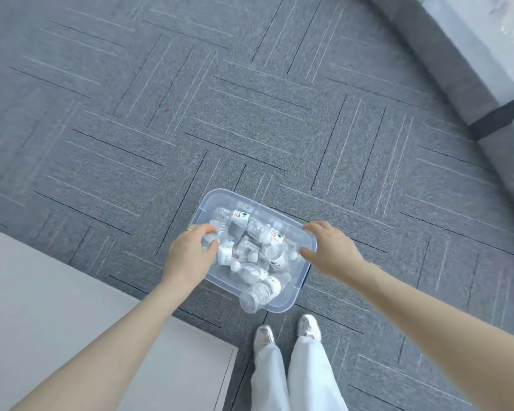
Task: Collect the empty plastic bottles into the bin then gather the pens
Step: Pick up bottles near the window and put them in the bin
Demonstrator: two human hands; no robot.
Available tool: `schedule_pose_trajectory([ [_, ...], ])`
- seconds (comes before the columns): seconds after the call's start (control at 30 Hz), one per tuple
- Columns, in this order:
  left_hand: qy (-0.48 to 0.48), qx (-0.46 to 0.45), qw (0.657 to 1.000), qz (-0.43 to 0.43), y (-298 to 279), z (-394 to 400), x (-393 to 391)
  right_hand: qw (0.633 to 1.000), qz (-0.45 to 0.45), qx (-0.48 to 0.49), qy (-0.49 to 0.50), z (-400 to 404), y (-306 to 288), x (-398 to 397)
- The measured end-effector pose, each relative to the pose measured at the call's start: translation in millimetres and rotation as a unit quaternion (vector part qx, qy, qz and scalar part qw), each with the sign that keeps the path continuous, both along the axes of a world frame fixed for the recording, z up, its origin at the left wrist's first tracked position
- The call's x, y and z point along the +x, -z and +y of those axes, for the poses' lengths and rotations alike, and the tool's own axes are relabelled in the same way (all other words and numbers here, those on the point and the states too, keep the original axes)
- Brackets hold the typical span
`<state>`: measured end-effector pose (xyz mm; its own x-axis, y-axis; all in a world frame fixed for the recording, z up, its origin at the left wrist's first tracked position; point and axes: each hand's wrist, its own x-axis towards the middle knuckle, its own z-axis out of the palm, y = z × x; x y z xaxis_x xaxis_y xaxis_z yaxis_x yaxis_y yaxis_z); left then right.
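Note:
A clear plastic bin [220,194] hangs above the grey carpet, held between both hands. Several empty clear plastic bottles [260,261] with white caps lie piled inside it; one bottle [257,293] pokes over the near rim. My left hand [189,256] grips the bin's left rim, fingers curled over the edge and onto a bottle. My right hand [330,250] grips the right rim, thumb inside and fingers outside. No pens are in view.
A light grey table top [72,307] fills the lower left. My legs in white trousers and silver shoes [285,333] stand just below the bin. A grey wall base and a white panel [472,69] run along the upper right.

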<state>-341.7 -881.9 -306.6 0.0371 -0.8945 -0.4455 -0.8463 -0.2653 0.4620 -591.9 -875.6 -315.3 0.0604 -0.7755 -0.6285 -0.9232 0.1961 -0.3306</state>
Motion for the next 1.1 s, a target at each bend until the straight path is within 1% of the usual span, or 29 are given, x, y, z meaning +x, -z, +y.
schedule_pose_trajectory([
  [0.1, 0.059, 0.015, 0.998, -0.007, -30.8, 3.7, -19.5, 1.000, 0.006, -0.028, 0.010, 15.7, -35.3, -14.8],
  [0.2, 0.105, 0.006, 0.994, 0.017, -74.1, -6.2, -51.2, 0.998, 0.025, -0.057, 0.020, 25.4, -79.7, -34.4],
  [0.4, 0.200, -0.090, 0.971, 0.095, -198.2, -25.8, -125.3, 0.983, 0.078, -0.153, 0.070, 40.8, -202.0, -91.2],
  [0.6, 0.292, -0.166, 0.933, 0.134, -316.7, -14.3, -190.8, 0.945, 0.116, -0.257, 0.164, 90.8, -328.2, -151.7],
  [0.73, 0.359, -0.184, 0.898, 0.174, -373.8, 20.7, -248.0, 0.919, 0.144, -0.292, 0.223, 149.6, -388.7, -192.3],
  [0.83, 0.417, -0.193, 0.867, 0.194, -405.7, 59.5, -297.0, 0.895, 0.163, -0.309, 0.279, 205.0, -420.1, -221.4],
  [0.97, 0.482, -0.220, 0.827, 0.189, -434.8, 119.3, -360.3, 0.850, 0.187, -0.337, 0.359, 296.1, -446.2, -260.8],
  [1.1, 0.542, -0.206, 0.792, 0.190, -447.4, 192.0, -419.1, 0.808, 0.222, -0.330, 0.434, 411.6, -464.5, -295.9],
])
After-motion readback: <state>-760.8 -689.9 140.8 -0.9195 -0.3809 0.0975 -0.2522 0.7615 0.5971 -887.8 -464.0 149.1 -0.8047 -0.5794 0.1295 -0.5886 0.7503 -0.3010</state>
